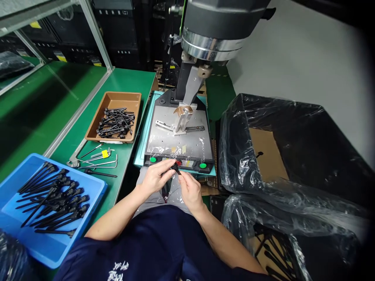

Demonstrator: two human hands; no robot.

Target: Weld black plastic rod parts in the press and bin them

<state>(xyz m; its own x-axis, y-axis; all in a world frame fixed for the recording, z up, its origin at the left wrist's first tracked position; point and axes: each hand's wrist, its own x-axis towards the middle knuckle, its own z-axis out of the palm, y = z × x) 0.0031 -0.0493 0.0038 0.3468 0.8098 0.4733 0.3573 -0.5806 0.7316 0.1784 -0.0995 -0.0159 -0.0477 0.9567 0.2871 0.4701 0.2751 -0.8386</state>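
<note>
A small black part (175,167) is held between my two hands, in front of the press base. My left hand (158,176) pinches its upper end with thumb and fingers. Around its lower end the fingers of my right hand (190,190) are closed. Just beyond my hands lies the metal plate (164,144) of the press, with a green button at each front corner. A metal fixture (182,121) stands on that plate, under the large press head (215,43).
At the left, a brown tray (113,100) holds black screw-like parts, and a blue tray (96,187) holds longer ones. Hex keys (102,156) lie between them on the green table (129,84). Plastic-lined black boxes (237,156) stand at the right.
</note>
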